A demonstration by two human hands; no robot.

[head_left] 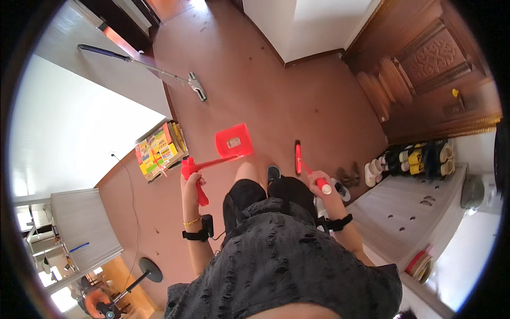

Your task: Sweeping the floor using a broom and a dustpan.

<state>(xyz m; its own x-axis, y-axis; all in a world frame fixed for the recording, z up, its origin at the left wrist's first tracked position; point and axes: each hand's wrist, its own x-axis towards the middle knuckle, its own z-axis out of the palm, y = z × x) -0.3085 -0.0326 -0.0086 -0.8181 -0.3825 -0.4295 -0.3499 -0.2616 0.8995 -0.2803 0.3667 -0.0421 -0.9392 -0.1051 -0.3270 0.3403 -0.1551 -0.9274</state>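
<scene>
My left hand (191, 186) is closed around the handle of a long-handled red dustpan (227, 142). Its pan is held out ahead of my left knee, and a pale label sits inside it. In my right hand (319, 182) is the red handle of a broom (298, 158), gripped near its top end. The broom's narrow red head with a dark edge points down at the reddish-brown floor, right of the pan. A gap separates broom and dustpan. Whether the bristles touch the floor I cannot tell.
A stack of flattened yellow cardboard (159, 151) leans by the left wall. Farther off, a flat mop (196, 86) rests against it. Several shoes (417, 159) line a cabinet (401, 212) on the right, near a wooden door (430, 64). A cable (134, 207) and a fan base (151, 270) are at left.
</scene>
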